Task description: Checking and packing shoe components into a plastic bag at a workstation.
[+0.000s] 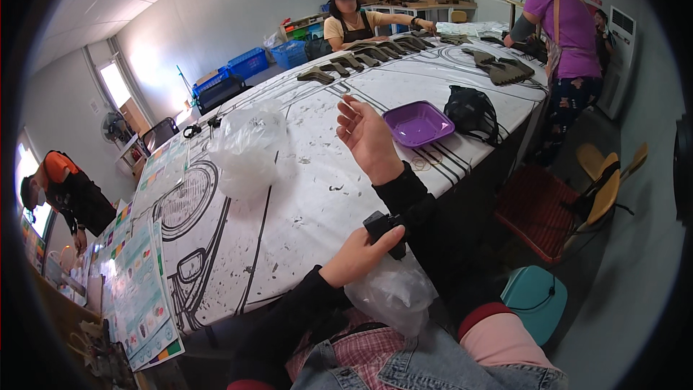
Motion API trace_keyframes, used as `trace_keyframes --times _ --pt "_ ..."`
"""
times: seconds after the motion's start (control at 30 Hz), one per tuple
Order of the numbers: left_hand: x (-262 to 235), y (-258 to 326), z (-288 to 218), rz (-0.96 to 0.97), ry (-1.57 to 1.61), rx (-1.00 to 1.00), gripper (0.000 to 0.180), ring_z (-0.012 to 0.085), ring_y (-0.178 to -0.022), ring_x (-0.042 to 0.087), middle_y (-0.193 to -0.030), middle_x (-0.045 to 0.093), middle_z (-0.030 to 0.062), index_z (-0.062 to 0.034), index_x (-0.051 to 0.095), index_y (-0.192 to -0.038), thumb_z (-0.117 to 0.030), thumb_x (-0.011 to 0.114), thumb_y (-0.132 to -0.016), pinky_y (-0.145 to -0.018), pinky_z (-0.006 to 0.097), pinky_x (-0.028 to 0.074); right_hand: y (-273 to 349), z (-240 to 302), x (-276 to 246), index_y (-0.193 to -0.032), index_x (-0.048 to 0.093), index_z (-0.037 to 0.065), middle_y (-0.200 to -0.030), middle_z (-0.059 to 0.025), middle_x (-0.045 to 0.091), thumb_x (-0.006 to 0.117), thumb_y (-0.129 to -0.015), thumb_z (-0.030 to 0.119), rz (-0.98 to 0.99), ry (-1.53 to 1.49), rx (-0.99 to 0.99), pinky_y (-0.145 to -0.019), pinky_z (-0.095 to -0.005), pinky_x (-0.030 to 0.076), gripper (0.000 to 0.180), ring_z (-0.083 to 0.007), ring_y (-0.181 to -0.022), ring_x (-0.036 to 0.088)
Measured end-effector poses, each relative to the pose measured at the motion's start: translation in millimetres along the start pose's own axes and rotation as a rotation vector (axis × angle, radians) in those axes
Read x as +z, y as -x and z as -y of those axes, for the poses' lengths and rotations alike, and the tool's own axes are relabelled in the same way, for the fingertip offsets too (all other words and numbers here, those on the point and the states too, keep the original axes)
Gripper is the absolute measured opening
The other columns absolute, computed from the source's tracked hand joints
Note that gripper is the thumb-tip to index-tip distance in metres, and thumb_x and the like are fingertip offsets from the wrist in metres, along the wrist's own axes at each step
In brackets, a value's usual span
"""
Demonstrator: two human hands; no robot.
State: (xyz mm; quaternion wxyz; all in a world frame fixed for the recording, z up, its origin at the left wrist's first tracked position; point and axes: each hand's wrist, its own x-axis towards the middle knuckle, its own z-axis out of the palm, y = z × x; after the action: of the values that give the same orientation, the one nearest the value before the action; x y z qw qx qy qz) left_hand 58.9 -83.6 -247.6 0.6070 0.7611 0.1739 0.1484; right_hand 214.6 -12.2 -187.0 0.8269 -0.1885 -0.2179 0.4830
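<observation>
My right hand is raised over the white patterned table, palm open, fingers loosely curled and holding nothing. My left hand reaches across to my right forearm and pinches a small black object that sits against the black sleeve. A crumpled clear plastic bag hangs just below my left hand, over my lap; I cannot tell whether the hand grips it too. A shallow purple tray lies on the table just right of my right hand.
A puffed clear plastic bag and a black pouch rest on the table. Brown flat pieces line the far end, where one person sits and another stands. Yellow chairs and a teal stool stand at the right.
</observation>
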Motion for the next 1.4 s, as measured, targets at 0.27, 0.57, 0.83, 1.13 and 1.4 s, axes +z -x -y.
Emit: trace_keyframes --times 0.27,0.57,0.83,1.13,1.4 --pt "2 -1 8 0.017 0.020 -0.018 0.050 0.0129 -0.080 0.051 -0.083 0.058 0.0040 0.0018 0.059 -0.094 -0.048 0.052 -0.092 -0.073 0.027 0.043 0 -2 -8 -0.115 0.054 0.006 -0.098 -0.0025 0.056 0.049 -0.090 0.017 -0.013 0.022 -0.023 -0.072 -0.0261 0.046 0.028 -0.0128 -0.085 0.053" --pt "4 -2 11 0.041 0.037 -0.009 0.051 0.0129 -0.079 0.051 -0.082 0.057 0.0035 0.0019 0.059 -0.093 -0.048 0.052 -0.092 -0.073 0.027 0.042 -1 0 -11 -0.111 0.055 0.004 -0.098 -0.0054 0.060 0.052 -0.089 0.012 -0.001 -0.034 -0.005 -0.069 -0.0267 0.048 0.023 -0.0137 -0.081 0.055" --pt "2 8 5 -0.089 0.566 -0.085 0.057 0.0145 -0.074 0.056 -0.081 0.057 0.0052 -0.0032 0.056 -0.092 -0.057 0.039 -0.092 -0.069 0.027 0.047 23 -12 2 -0.114 0.052 0.004 -0.104 -0.0053 0.055 0.052 -0.088 0.008 0.089 0.672 -0.414 -0.069 -0.0255 0.046 0.026 -0.0118 -0.081 0.054" --pt "-7 78 -22 -0.063 0.582 0.073 0.064 0.0134 -0.076 0.054 -0.087 0.058 0.0059 -0.0012 0.053 -0.103 -0.062 0.041 -0.088 -0.070 0.026 0.044 117 -1 15 -0.102 0.057 0.003 -0.106 -0.0151 0.052 0.051 -0.076 -0.006 0.668 1.414 -0.820 -0.075 -0.0363 0.049 0.029 -0.0331 -0.091 0.057" --pt "-2 105 -45 0.048 0.461 0.146 0.074 0.0141 -0.078 0.053 -0.086 0.057 0.0064 0.0007 0.053 -0.104 -0.068 0.037 -0.084 -0.071 0.026 0.041 170 31 40 -0.105 0.057 0.004 -0.121 -0.0096 0.053 0.058 -0.071 0.007 0.892 1.651 -0.980 -0.087 -0.0332 0.046 0.034 -0.0261 -0.101 0.056"
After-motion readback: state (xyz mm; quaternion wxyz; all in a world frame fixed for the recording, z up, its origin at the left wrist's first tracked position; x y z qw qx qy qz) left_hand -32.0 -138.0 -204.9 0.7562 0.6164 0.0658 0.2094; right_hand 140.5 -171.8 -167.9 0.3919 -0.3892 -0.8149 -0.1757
